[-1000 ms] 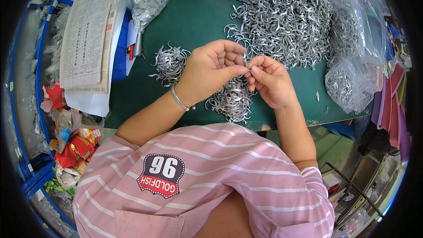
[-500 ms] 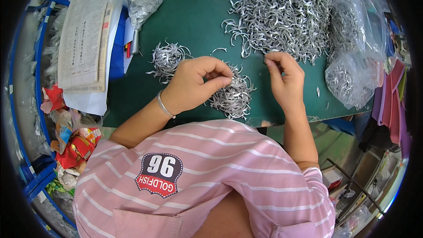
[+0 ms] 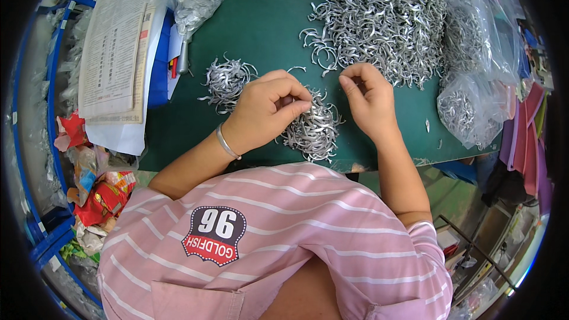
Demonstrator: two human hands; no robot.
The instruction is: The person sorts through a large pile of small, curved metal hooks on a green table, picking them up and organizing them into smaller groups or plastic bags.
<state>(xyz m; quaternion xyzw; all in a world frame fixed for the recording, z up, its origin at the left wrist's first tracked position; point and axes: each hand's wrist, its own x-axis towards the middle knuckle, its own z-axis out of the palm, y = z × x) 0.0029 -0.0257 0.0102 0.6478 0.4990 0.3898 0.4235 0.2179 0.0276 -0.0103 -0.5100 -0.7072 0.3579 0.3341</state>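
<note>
My left hand (image 3: 267, 105) is closed in a pinch at the edge of a small heap of curved silvery metal pieces (image 3: 314, 133) near the table's front edge. Whatever lies between its fingertips is too small to make out. A second small heap of the same pieces (image 3: 227, 82) sits just beyond that hand, to the left. My right hand (image 3: 372, 99) hovers just in front of the big pile of curved metal pieces (image 3: 385, 26), its thumb and forefinger pressed together. I cannot make out what they hold. One loose piece (image 3: 297, 69) rests on the table between the heaps.
The green tabletop (image 3: 255, 29) bears everything. Clear plastic bags of metal pieces (image 3: 465, 109) stand at the right, and another bag (image 3: 198, 6) lies far left. Printed sheets (image 3: 115, 53) lean on a blue holder (image 3: 159, 71) at left. A blue rack (image 3: 53, 83) stands beyond the table.
My right hand has moved left, away from the near edge of the big pile and toward my left hand. My left hand has stayed almost in place, still pinched.
</note>
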